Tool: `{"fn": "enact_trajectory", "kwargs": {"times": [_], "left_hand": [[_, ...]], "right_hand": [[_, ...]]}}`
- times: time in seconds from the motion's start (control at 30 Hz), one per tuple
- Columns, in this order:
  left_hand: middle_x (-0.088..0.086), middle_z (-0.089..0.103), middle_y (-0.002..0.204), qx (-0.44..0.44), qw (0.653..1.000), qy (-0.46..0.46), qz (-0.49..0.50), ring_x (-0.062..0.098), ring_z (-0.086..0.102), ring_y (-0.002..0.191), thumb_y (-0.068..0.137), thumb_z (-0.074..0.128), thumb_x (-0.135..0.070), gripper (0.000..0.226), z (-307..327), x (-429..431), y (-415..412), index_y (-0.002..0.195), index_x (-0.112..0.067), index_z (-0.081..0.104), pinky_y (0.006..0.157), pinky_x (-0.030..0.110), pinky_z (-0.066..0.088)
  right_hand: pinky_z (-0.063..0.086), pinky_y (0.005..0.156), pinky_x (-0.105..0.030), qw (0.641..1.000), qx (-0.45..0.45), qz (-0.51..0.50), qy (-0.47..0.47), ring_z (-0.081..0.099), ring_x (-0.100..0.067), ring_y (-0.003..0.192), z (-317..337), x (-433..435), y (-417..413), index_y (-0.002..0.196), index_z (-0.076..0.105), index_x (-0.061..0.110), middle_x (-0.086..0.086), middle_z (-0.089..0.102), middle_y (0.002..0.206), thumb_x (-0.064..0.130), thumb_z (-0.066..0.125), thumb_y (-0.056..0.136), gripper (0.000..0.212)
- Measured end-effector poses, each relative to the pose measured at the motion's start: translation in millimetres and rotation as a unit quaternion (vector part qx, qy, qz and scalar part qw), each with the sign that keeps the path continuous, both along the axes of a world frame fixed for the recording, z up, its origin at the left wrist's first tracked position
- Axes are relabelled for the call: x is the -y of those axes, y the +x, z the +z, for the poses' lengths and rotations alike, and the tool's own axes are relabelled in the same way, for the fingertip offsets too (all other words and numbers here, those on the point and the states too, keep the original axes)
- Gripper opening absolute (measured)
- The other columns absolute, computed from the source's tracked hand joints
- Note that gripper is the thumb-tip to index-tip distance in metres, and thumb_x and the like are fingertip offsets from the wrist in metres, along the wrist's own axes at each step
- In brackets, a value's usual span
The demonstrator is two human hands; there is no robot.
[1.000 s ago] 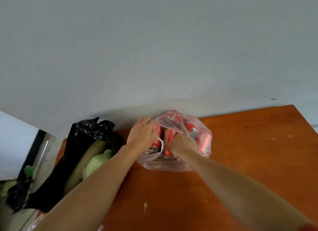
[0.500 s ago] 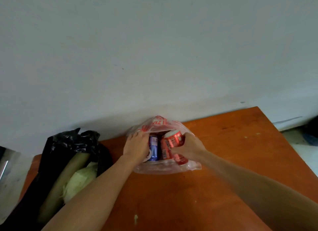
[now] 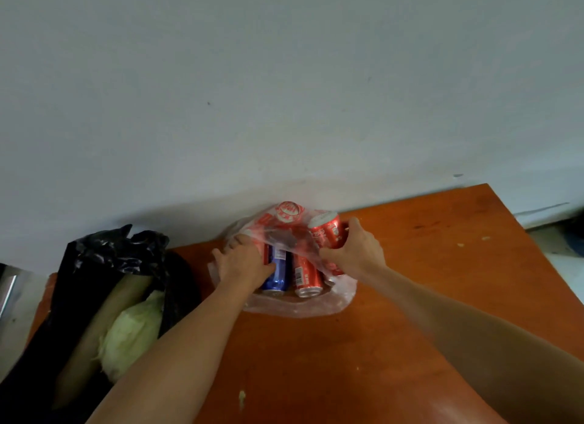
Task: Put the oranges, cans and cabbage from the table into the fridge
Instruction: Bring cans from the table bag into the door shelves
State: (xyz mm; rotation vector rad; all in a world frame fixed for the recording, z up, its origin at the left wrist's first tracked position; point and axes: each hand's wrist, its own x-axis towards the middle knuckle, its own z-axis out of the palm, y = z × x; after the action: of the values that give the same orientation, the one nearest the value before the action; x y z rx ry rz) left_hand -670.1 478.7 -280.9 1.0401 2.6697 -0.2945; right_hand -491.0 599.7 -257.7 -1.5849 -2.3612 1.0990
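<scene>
Against the wall at the far edge of the desk point(image 3: 442, 281) lies a thin clear plastic bag point(image 3: 316, 308) with red print, and the cans sit bunched inside its open mouth. The left hand point(image 3: 241, 262) curls round the blue can point(image 3: 279, 272), thumb across its side; a front red can point(image 3: 306, 276) lies just beside it, one end towards the person. The right hand point(image 3: 354, 249) is wrapped round the rear red can point(image 3: 327, 232) at the back right of the bunch, with bag film seemingly caught under the thumb. So the hands are apart, each clamped on its own can.

If full, the cans will be heavy for their size, with stiff walls but smooth, round sides, so they are likely to roll on the desk and slide against the film. The bag is soft and flimsy and may stretch under the load. The safest hold looks to be bare round the middle of each can.

At the left end, the cabbage point(image 3: 132, 332) rests in a black bag point(image 3: 104, 265). It is bulky, with loose outer leaves, and is best cupped from beneath. Neither the oranges nor the fridge is in view
</scene>
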Motion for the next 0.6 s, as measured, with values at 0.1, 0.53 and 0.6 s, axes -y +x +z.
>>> {"fn": "enact_trajectory", "kwargs": {"times": [0.1,0.53,0.6], "left_hand": [[0.02,0.043,0.134,0.01,0.999,0.009,0.038,0.037,0.048,0.119,0.066,0.07,-0.07,0.107,-2.6,-9.7,-3.6,0.139,-0.002,0.032,0.099,0.048,0.038],[0.015,0.044,0.138,0.064,0.998,0.018,0.008,0.034,0.046,0.123,0.06,0.076,-0.058,0.108,-4.2,28.0,13.8,0.14,-0.013,0.019,0.1,0.049,0.036],[0.015,0.041,0.14,0.046,0.998,0.045,0.028,0.033,0.042,0.125,0.061,0.073,-0.066,0.11,-11.7,32.5,17.9,0.143,-0.014,0.019,0.101,0.049,0.035]], "right_hand": [[0.055,0.083,-0.036,0.999,-0.006,0.026,0.029,0.062,-0.017,0.1,-7.7,1.0,-1.6,0.127,0.041,0.021,0.001,0.06,0.119,0.058,0.08,0.061,0.085],[0.054,0.086,-0.038,0.999,-0.011,0.043,0.024,0.061,-0.017,0.101,-12.7,-3.0,0.5,0.131,0.04,0.021,0.001,0.059,0.122,0.054,0.082,0.06,0.089],[0.055,0.085,-0.039,0.999,-0.011,0.045,0.029,0.061,-0.017,0.101,-14.5,-2.9,-0.8,0.13,0.04,0.022,0.001,0.059,0.122,0.057,0.081,0.059,0.09]]}}
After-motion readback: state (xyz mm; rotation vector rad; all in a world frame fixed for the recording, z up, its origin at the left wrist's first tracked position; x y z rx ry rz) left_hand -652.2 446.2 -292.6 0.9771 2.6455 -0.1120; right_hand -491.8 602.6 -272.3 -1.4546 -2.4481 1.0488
